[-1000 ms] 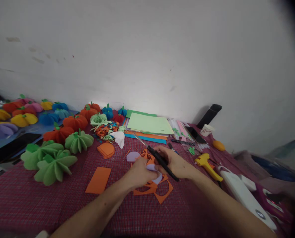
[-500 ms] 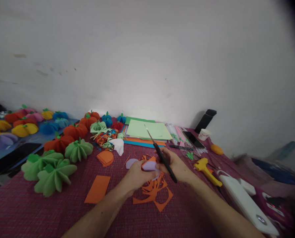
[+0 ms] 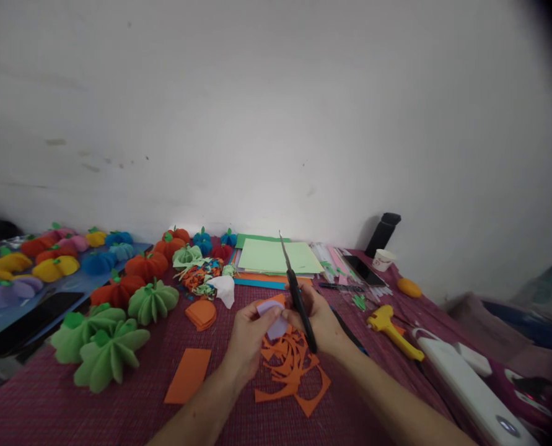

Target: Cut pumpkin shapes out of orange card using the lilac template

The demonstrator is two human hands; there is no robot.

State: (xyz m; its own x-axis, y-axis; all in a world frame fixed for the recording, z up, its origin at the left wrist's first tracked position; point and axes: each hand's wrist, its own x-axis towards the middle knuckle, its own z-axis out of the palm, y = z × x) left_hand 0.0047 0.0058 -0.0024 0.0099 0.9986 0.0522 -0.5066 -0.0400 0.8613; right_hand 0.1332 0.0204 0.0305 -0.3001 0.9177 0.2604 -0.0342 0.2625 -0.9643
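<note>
My left hand (image 3: 250,331) pinches a light purple paper piece (image 3: 277,327) together with an orange paper piece (image 3: 276,299) just behind it. Black-handled scissors (image 3: 297,297) rest in my right hand (image 3: 322,319), blades pointing up and away from me. The fingertips of that hand also reach the edge of the purple piece. Below both hands lies a heap of orange paper offcuts (image 3: 289,365). Left of them are a stack of orange rounded cutouts (image 3: 201,314) and an orange rectangle (image 3: 188,376).
Several paper pumpkins, such as a green one (image 3: 111,353), fill the left side. Coloured sheets (image 3: 280,255) are stacked by the wall, beside scraps (image 3: 199,275). At right are a yellow glue gun (image 3: 394,331), a white device (image 3: 471,384), a paper cup (image 3: 383,259) and a phone (image 3: 363,271).
The purple piece lying left of my hands no longer shows there. My hands have drawn the paper upright between them, and the scissors point more steeply upward. The view has tilted up slightly.
</note>
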